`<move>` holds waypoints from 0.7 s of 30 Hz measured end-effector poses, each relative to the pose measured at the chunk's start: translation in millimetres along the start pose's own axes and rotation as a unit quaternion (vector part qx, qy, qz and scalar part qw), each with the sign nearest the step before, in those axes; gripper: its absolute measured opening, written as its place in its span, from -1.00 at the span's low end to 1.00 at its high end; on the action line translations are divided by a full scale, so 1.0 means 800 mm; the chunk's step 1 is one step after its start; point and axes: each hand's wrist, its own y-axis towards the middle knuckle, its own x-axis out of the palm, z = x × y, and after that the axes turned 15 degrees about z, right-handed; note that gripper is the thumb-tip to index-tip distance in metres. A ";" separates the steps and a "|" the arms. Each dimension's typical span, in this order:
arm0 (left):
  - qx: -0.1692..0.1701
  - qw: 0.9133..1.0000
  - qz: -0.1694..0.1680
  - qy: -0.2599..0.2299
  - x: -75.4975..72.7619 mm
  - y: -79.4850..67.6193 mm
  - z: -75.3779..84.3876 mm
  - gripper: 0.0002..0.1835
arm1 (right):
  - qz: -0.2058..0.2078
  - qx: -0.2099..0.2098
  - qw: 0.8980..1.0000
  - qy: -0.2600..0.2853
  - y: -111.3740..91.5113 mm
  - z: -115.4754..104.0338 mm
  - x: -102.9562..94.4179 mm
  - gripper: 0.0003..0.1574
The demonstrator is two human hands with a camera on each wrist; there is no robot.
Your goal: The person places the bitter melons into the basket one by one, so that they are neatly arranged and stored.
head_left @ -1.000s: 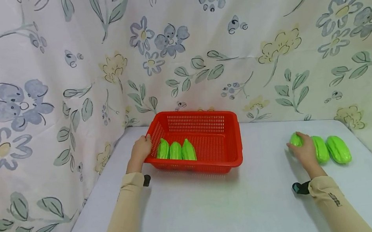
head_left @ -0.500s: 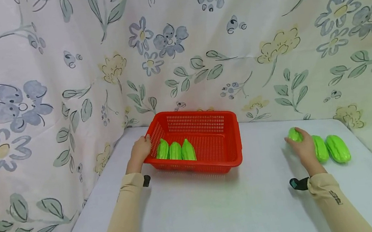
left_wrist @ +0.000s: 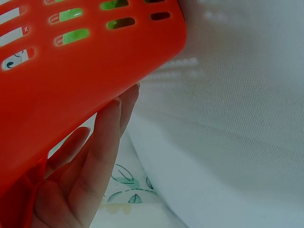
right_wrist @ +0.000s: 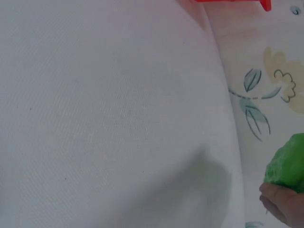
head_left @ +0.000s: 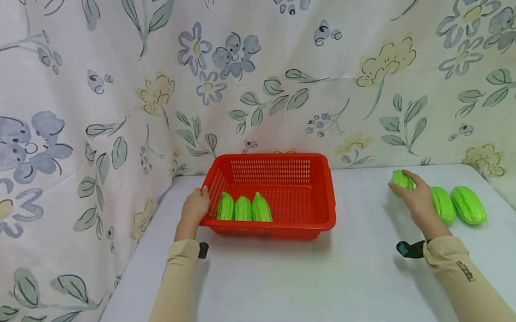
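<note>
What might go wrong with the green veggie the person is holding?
The ridged green vegetable in the right hand might slip onto the white table. That hand is close to two more green vegetables, so might knock one. The left hand holds the slotted red plastic basket, so a tug might tip it.

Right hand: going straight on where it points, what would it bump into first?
Probably the flowered curtain behind the table, met by the green vegetable the right hand holds; depth is unclear.
</note>
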 end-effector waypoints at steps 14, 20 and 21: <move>-0.006 1.000 0.000 -0.007 -0.001 0.000 0.001 -0.36 | -0.032 -0.001 0.999 0.029 -0.006 -0.032 0.007 -0.07; -0.004 1.000 0.000 -0.007 0.000 0.000 0.000 -0.35 | -0.035 0.021 0.998 0.045 -0.011 -0.049 0.015 -0.09; -0.003 1.000 0.001 -0.006 0.000 0.000 0.000 -0.35 | -0.035 0.021 0.998 0.047 -0.012 -0.051 0.016 -0.10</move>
